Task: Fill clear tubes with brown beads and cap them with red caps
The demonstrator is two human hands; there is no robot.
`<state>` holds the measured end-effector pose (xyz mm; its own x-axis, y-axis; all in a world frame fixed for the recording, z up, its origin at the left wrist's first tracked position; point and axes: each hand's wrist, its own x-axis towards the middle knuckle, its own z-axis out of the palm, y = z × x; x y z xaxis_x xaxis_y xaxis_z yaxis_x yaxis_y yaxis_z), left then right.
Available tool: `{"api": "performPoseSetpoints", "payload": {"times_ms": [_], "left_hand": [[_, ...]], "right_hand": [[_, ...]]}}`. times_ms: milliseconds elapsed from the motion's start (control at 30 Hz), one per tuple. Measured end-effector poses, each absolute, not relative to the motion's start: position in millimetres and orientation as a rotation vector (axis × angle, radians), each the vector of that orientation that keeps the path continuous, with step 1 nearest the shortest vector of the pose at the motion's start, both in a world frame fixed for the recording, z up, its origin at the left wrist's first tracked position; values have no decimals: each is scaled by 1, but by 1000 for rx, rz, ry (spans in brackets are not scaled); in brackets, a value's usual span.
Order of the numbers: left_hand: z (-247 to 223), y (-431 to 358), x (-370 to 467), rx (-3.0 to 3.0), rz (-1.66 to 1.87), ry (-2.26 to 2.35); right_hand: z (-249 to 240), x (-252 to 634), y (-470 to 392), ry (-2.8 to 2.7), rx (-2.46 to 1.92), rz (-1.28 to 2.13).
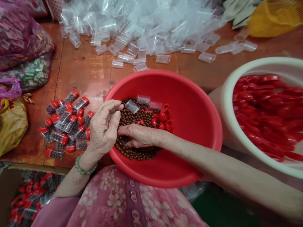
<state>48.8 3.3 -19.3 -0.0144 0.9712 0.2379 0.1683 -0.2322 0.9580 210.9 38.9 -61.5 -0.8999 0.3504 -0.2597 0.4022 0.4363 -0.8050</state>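
My left hand (104,127) is raised at the left rim of a red basin (194,110), its fingers curled toward the thumb. Whatever they may hold is hidden behind them. Reaching across the basin, my right hand (139,135) is down among small round brown beads (139,118), its fingers bent and its fingertips beside the left palm, partly covered. On the beads lie clear plastic tubes (132,106), and next to them several red caps (165,116). Left of my left hand, bead-filled tubes with red caps (67,123) lie in a loose pile on the wooden table (94,78).
Clear empty tubes (151,28) are heaped at the back. A white tub (227,104) of red plastic pieces stands at right, a yellow basket (274,19) behind it. Plastic bags (26,47) crowd the left edge. Below, a box holds more filled tubes (30,198).
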Motion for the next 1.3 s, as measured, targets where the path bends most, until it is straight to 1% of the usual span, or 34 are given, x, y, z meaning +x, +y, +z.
{"api": "performPoseSetpoints", "payload": {"times_ms": [233, 300, 533, 633, 767, 900, 1100, 1300], "left_hand": [[-17, 4, 42, 1303, 1266, 1137], [-14, 4, 39, 1256, 1230, 1098], [-3, -4, 34, 1318, 1045, 1097], [-5, -7, 31, 1291, 976, 1037], [-10, -8, 28, 1250, 884, 935], [-10, -10, 31, 1169, 873, 853], [-8, -11, 42, 1144, 812, 771], [-7, -15, 51, 1277, 838, 922]], "right_hand": [[-36, 216, 45, 2403, 871, -1980], [-28, 220, 45, 2379, 908, -2053], [-19, 228, 44, 2456, 997, -2065], [-17, 228, 44, 2509, 988, -2044], [-8, 230, 45, 2535, 980, -2127], [1, 233, 46, 2601, 1014, -2149], [4, 238, 41, 2526, 1073, -2206], [8, 244, 36, 2587, 1045, -2239]]}}
